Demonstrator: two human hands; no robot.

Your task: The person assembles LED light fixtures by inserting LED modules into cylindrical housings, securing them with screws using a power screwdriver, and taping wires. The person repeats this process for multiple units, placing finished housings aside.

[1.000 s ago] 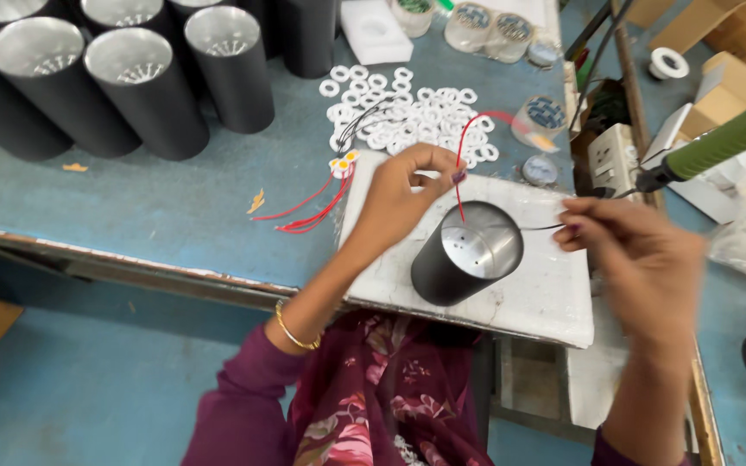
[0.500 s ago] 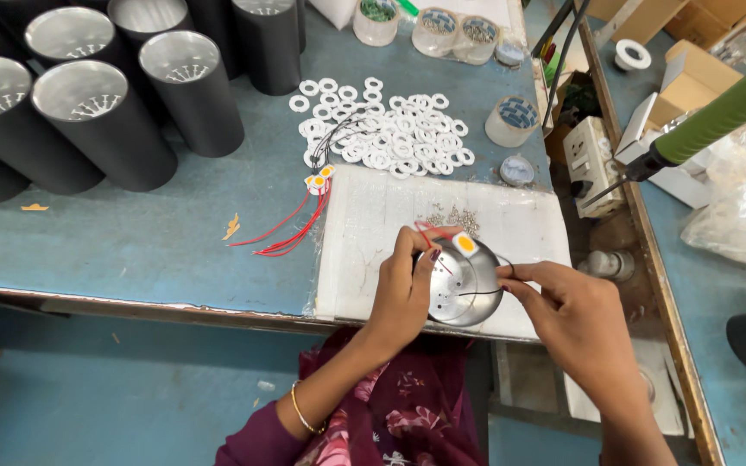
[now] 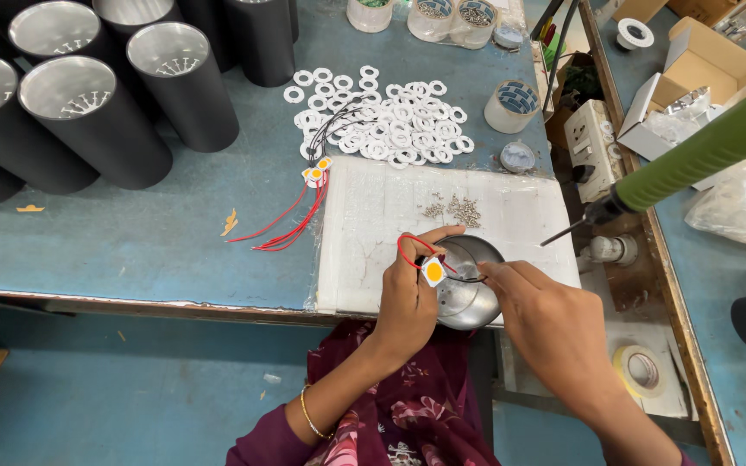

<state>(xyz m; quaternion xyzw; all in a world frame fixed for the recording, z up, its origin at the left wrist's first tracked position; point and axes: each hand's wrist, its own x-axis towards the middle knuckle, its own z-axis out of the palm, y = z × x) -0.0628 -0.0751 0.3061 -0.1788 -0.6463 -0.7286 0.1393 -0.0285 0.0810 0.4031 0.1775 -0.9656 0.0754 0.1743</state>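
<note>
So the left hand [image 3: 407, 298] is pinching a small square white chip with an orange-yellow dot [image 3: 433, 272] between thumb and fingers, right over the open mouth of a shiny metal cup [image 3: 468, 285]. One red wire [image 3: 407, 246] loops up from the chip and one dark wire runs off it across the cup's opening. The right hand [image 3: 546, 324] has its fingers curled against the cup's rim on the other side, index finger stretched toward the dark wire; can't really tell if it's pinching the wire or just touching the rim. The cup sits at the near edge of a white foam pad [image 3: 364, 233] on the blue bench [image 3: 131, 250].

Counting the rest: two more of those chips [image 3: 315, 172] lie at the pad's top-left corner with red and black leads. A small scatter of tiny screws [image 3: 452, 208] sits on the pad, too small to count. A heap of white plastic rings [image 3: 382, 125], dozens easily, lies behind it. I count at least seven black cylinder housings [image 3: 179, 82] top left, some cut off. Three clear tubs [image 3: 442, 17] at the back edge. One green-handled tool [image 3: 701, 155] hangs in from the right.
</note>
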